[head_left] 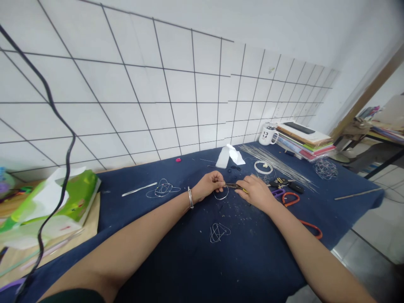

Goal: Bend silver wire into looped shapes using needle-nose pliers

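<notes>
My left hand [211, 186] pinches a thin wire loop [221, 198], whose lower curve hangs below my fingers. My right hand [254, 191] is closed round a pair of pliers [235, 186] with a bit of yellow on the handle. The jaws of the pliers point left and meet the loop at my left fingertips; the exact contact is too small to tell. A tangled piece of wire [218, 232] lies on the dark blue cloth nearer to me, among small scraps. Another wire tangle [163, 188] rests left of my left hand.
Right of my hands lie a wire spool [263, 167], long straight wires [280, 166], orange-handled scissors [290, 199] and black-handled tools [284, 182]. A white mug [268, 135] and stacked books [303, 141] stand at the back right. At left are a green tissue pack [78, 198] and a hanging black cable [68, 155].
</notes>
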`<state>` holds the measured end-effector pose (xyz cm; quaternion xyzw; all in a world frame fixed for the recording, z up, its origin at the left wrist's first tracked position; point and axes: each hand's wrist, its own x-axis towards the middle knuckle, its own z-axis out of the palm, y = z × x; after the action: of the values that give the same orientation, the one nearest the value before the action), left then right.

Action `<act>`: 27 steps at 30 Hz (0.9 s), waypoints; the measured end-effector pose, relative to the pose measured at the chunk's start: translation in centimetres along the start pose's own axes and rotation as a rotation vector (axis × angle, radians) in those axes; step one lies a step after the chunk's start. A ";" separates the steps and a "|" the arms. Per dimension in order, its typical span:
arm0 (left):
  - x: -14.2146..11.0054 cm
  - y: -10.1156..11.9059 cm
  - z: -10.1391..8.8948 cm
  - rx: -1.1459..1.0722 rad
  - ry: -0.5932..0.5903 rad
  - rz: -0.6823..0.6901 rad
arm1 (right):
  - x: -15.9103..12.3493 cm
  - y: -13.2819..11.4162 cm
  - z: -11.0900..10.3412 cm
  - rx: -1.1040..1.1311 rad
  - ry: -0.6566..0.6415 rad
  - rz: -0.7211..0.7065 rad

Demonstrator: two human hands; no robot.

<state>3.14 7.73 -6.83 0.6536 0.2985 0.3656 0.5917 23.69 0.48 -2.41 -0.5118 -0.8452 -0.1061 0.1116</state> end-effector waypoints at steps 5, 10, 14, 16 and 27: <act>0.1 -0.2 -0.1 0.004 -0.029 0.035 | 0.0 0.1 0.0 0.003 -0.016 -0.005; 0.1 -0.4 -0.1 0.016 -0.028 0.052 | -0.1 0.0 0.0 -0.004 -0.026 -0.001; 0.0 -0.4 0.0 0.045 -0.008 0.061 | -0.1 0.1 0.1 -0.022 -0.037 0.002; 0.0 -0.4 0.1 0.056 0.002 0.065 | -0.1 0.1 0.1 -0.030 -0.040 0.001; -0.1 -0.1 0.4 0.056 0.044 0.074 | -0.1 0.1 0.0 -0.054 -0.036 0.002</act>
<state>3.41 7.42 -6.99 0.6723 0.2971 0.3929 0.5526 23.85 0.46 -2.45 -0.5173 -0.8434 -0.1197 0.0826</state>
